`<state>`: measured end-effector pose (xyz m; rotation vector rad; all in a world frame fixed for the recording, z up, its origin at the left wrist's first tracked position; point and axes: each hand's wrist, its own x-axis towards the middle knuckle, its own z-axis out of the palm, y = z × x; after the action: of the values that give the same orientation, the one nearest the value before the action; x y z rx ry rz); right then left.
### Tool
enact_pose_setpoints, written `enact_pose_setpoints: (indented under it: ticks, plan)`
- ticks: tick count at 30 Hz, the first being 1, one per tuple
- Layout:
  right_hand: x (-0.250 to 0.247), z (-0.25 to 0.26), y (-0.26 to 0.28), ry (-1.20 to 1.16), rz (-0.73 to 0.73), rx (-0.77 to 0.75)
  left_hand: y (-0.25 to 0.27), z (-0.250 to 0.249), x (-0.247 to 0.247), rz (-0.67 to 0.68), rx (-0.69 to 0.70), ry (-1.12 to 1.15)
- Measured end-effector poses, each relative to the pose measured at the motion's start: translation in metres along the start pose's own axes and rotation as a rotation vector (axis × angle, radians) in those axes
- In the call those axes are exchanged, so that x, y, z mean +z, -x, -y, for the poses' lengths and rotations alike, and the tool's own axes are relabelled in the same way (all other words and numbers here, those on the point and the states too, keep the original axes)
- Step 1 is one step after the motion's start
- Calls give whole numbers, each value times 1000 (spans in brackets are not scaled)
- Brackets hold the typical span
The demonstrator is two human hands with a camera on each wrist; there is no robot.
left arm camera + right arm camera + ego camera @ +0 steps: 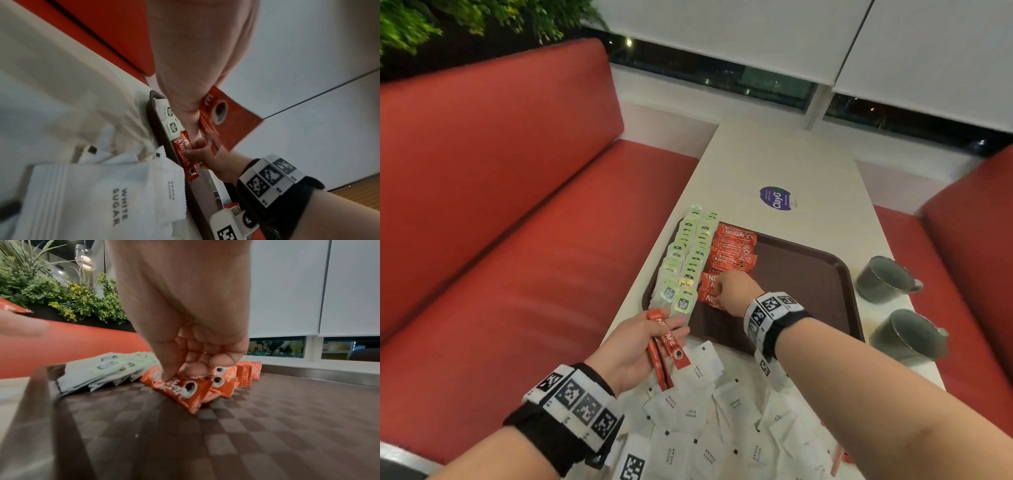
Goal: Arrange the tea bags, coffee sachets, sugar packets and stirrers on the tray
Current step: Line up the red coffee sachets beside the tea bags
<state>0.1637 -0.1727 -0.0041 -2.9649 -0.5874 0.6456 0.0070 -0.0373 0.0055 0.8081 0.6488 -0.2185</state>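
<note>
A brown tray lies on the white table. Along its left side run two rows of green-tagged tea bags, with a column of red coffee sachets beside them. My right hand is at the near end of that column, thumb and curled fingers pinching the front coffee sachet against the tray floor. My left hand hovers just off the tray's near left corner and grips a few more red sachets. White sugar packets lie heaped on the table in front of the tray. No stirrers show.
Two grey mugs stand on the table right of the tray. A purple round sticker marks the table beyond it. Red bench seats flank the table. The tray's right half is bare.
</note>
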Motion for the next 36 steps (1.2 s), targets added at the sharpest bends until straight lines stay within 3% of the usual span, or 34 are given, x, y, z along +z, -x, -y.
enact_pose_setpoints:
  ticks: [19,24,30,36]
  plan:
    - [-4,7,6,12,-112,26,5,3,12,49,40,-72]
    - [-15,11,31,-299,-252,-125,6,4,15,61,67,-50]
    - [-12,15,88,-424,-76,-298,7,8,24,113,103,42]
    - [-4,2,98,-584,-41,-270,11,15,40,131,127,-28]
